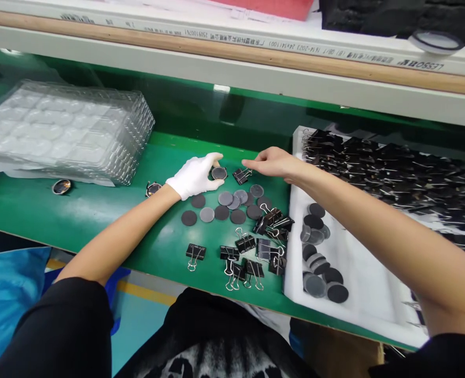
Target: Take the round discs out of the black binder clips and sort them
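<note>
My left hand [193, 177], in a white glove, grips a round watch case [219, 173] between thumb and fingers; a dark disc covers its face. Just to its right, my bare right hand [272, 161] pinches a black binder clip [240, 176] by its wire handles. The clip and watch case are apart. Below my hands lie several loose round discs [222, 212], some black, some grey. Nearer my body several binder clips [252, 269] are scattered. Another watch case [154, 189] lies partly hidden by my left wrist, and one more watch case [62, 187] sits farther left.
Stacked clear plastic trays [71, 131] stand at the back left. To the right, a white foam tray [358, 320] holds rows of binder clips [374, 163] and several loose discs [315, 285]. A pale shelf edge [232, 63] runs above the green bench [154, 236].
</note>
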